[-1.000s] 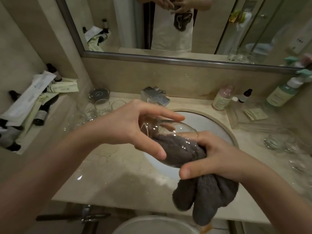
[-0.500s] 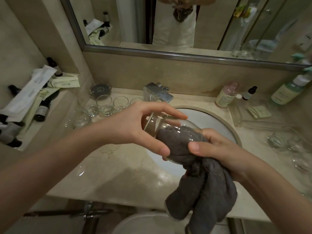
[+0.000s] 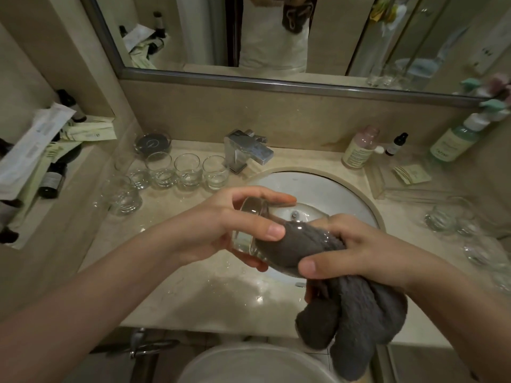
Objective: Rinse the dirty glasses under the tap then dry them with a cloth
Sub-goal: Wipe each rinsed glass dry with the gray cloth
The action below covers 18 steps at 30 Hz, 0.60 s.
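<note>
Grey cloth (image 3: 356, 313) stuffed into a clear glass (image 3: 262, 233) held on its side over the sink (image 3: 345, 194).

Left hand (image 3: 221, 230) grips the glass near its base, thumb on the near wall and fingers curled over the far side; right hand (image 3: 359, 250) clutches the cloth at the rim, one end pushed inside, the rest hanging below the wrist; a row of glasses (image 3: 188, 172) stands upright on the marble counter (image 3: 193, 294) left of the tap (image 3: 249, 153); more glasses (image 3: 448, 217) sit at the right; bottles (image 3: 359, 147) line the back wall.

beige marble counter (image 3: 193, 294) w/ round sink (image 3: 345, 189), framed mirror (image 3: 249, 81) above, dim light.
</note>
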{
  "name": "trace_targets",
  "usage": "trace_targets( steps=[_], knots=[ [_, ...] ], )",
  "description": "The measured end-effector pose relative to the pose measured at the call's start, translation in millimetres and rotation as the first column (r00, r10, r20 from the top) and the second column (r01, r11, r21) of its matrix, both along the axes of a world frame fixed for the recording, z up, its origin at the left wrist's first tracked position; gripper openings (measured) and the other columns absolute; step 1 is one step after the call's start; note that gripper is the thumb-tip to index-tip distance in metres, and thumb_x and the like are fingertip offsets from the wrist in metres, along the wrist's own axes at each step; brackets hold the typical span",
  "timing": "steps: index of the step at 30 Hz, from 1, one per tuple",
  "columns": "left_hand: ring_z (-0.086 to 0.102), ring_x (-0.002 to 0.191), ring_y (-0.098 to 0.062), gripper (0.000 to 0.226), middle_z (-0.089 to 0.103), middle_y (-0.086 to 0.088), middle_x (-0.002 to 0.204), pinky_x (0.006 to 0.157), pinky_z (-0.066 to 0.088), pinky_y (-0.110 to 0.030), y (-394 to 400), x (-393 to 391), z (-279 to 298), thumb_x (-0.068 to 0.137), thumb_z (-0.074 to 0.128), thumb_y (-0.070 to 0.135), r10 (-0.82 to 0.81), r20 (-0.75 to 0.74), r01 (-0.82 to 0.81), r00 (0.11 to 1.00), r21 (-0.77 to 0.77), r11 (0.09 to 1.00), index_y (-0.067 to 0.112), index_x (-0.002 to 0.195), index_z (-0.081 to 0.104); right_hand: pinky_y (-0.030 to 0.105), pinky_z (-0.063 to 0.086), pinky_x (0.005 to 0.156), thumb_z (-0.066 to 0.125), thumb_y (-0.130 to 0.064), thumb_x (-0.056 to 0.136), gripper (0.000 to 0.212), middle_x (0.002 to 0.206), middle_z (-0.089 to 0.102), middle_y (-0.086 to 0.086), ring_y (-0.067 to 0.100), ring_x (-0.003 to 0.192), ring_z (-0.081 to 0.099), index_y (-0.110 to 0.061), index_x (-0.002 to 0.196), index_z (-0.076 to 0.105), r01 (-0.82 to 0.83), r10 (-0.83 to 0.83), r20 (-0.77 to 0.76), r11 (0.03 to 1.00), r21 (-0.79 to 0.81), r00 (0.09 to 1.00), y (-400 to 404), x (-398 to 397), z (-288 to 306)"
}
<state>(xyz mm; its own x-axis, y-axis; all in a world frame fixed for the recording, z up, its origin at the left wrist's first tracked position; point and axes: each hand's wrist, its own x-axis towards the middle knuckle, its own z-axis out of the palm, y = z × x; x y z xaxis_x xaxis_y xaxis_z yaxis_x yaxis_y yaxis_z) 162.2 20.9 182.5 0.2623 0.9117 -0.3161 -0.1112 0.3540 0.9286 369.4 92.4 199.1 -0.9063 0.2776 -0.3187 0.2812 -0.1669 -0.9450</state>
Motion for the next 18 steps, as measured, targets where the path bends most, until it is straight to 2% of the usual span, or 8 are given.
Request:
trace_targets(
  steps=[2, 5, 7, 9, 11, 13, 16, 18],
  knots=[
    [0.074, 0.086, -0.025, 0.056, 0.059, -0.004, 0.124, 0.056, 0.058, -0.032, 1, 0, 4, 0.056, 0.082, 0.028, -0.027, -0.054, 0.029, 0.998, 0.033, 0.999, 0.038, 0.11, 0.071, 0.034, 0.058, 0.061, 0.072, -0.021, 0.072, 0.017, 0.078, 0.069, 0.011, 0.029, 0.065, 0.069, -0.017, 0.089, 0.073, 0.067, -0.071, -0.027, 0.99, -0.126, 0.997, -2, 2, -5],
    [0.06, 0.119, -0.008, 0.073, 0.053, 0.017, 0.135, 0.089, 0.057, -0.037, 6, -3, 12, 0.053, 0.081, 0.044, -0.058, -0.349, 0.163, 0.935, 0.279, 0.946, 0.062, 0.119, 0.055, 0.034, 0.058, 0.063, 0.074, -0.024, 0.074, 0.024, 0.081, 0.072, 0.009, 0.027, 0.066, 0.07, -0.017, 0.097, 0.073, 0.058, -0.081, -0.096, 0.973, -0.225, 0.992, -3, 4, -10],
    [0.056, 0.121, -0.003, 0.07, 0.054, 0.025, 0.132, 0.092, 0.055, -0.028, 10, -3, 17, 0.056, 0.081, 0.043, -0.066, -0.426, 0.233, 0.902, 0.353, 0.906, 0.058, 0.119, 0.056, 0.034, 0.059, 0.065, 0.079, -0.036, 0.073, 0.028, 0.079, 0.073, 0.006, 0.024, 0.066, 0.071, -0.022, 0.096, 0.073, 0.032, -0.065, -0.126, 0.968, -0.249, 0.99, -1, 4, -9],
    [0.064, 0.112, -0.009, 0.061, 0.064, 0.015, 0.124, 0.083, 0.057, -0.025, 13, -2, 18, 0.058, 0.082, 0.032, -0.102, -0.355, 0.232, 0.929, 0.346, 0.909, 0.044, 0.115, 0.065, 0.035, 0.059, 0.064, 0.082, -0.042, 0.069, 0.035, 0.079, 0.073, 0.009, 0.026, 0.066, 0.071, -0.022, 0.096, 0.073, 0.047, -0.077, -0.108, 0.966, -0.256, 0.991, 1, 5, -7],
    [0.07, 0.104, -0.019, 0.056, 0.071, 0.005, 0.115, 0.079, 0.06, -0.034, 13, 0, 14, 0.055, 0.082, 0.026, -0.106, -0.217, 0.169, 0.97, 0.293, 0.941, 0.039, 0.108, 0.072, 0.035, 0.059, 0.064, 0.084, -0.045, 0.066, 0.044, 0.081, 0.072, 0.012, 0.028, 0.066, 0.07, -0.019, 0.099, 0.072, 0.047, -0.072, -0.093, 0.968, -0.246, 0.993, 2, 6, -5],
    [0.072, 0.099, -0.025, 0.051, 0.073, 0.003, 0.11, 0.071, 0.061, -0.04, 13, 4, 8, 0.051, 0.081, 0.025, -0.07, -0.088, 0.085, 0.994, 0.17, 0.982, 0.036, 0.101, 0.076, 0.035, 0.059, 0.064, 0.088, -0.041, 0.062, 0.046, 0.084, 0.071, 0.012, 0.03, 0.069, 0.069, -0.016, 0.098, 0.072, 0.03, -0.045, -0.081, 0.982, -0.185, 0.996, 3, 8, -2],
    [0.072, 0.097, -0.025, 0.051, 0.071, 0.0, 0.112, 0.065, 0.06, -0.038, 10, 8, 1, 0.05, 0.08, 0.029, -0.031, -0.011, 0.032, 0.999, 0.021, 0.999, 0.033, 0.101, 0.077, 0.031, 0.057, 0.064, 0.081, -0.023, 0.067, 0.021, 0.077, 0.07, 0.006, 0.026, 0.071, 0.07, -0.023, 0.086, 0.072, 0.014, -0.014, -0.026, 1.0, 0.01, 1.0, 3, 9, -2],
    [0.07, 0.103, -0.026, 0.063, 0.063, -0.001, 0.126, 0.072, 0.061, -0.043, 6, 7, 2, 0.053, 0.081, 0.031, -0.068, -0.037, 0.071, 0.997, 0.061, 0.996, 0.042, 0.114, 0.069, 0.032, 0.057, 0.064, 0.074, -0.019, 0.072, 0.014, 0.076, 0.07, 0.006, 0.027, 0.07, 0.07, -0.023, 0.086, 0.073, 0.031, -0.031, -0.03, 1.0, 0.004, 0.999, 2, 10, -6]
  ],
)
